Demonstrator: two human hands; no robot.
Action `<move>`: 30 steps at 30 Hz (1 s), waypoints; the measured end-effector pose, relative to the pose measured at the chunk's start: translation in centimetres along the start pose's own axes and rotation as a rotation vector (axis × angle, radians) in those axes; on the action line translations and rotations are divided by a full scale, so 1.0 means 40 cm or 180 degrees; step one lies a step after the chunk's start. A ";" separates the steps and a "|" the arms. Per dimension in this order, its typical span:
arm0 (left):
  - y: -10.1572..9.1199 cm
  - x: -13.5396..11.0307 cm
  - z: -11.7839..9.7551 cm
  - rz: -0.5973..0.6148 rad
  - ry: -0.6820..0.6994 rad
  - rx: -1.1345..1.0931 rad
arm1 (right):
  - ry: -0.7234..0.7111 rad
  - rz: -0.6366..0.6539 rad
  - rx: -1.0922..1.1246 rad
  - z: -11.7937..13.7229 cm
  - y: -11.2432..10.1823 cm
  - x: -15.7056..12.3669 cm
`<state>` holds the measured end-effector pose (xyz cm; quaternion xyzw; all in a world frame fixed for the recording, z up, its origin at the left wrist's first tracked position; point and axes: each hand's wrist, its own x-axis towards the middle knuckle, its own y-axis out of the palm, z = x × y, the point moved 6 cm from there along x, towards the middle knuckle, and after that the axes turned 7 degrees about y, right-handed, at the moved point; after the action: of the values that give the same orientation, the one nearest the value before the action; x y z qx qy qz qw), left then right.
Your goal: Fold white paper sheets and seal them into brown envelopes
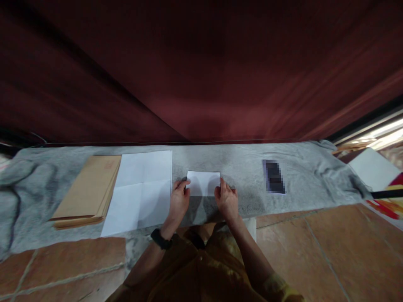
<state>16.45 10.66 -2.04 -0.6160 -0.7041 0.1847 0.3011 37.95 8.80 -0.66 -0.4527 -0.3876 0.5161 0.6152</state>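
A small folded white paper (203, 183) lies on the grey cloth (245, 167) right in front of me. My left hand (179, 201) pinches its left edge with fingers closed. My right hand (226, 200) grips the paper's right edge, fingers curled onto it. A black watch sits on my left wrist.
To the left lie a stack of white sheets (141, 191) with fold creases and a pile of brown envelopes (88, 191). A dark phone (273, 177) rests on the cloth to the right. A dark red curtain hangs behind. Tiled floor (330, 251) lies below, with white paper (373, 167) far right.
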 end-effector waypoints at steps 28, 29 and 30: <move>0.156 -0.078 -0.126 0.1043 0.1600 0.1818 | -0.1195 0.0035 0.1040 0.118 0.021 -0.020; 0.160 -0.080 -0.117 0.1046 0.1615 0.1823 | -0.1274 0.0110 0.1045 0.130 0.031 -0.023; 0.162 -0.080 -0.109 0.1050 0.1628 0.1820 | -0.1296 0.0164 0.1018 0.138 0.039 -0.024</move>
<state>24.38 8.15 -3.48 -0.6381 -0.4188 0.2596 0.5916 32.14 8.81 -0.59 -0.2462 -0.4053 0.6668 0.5749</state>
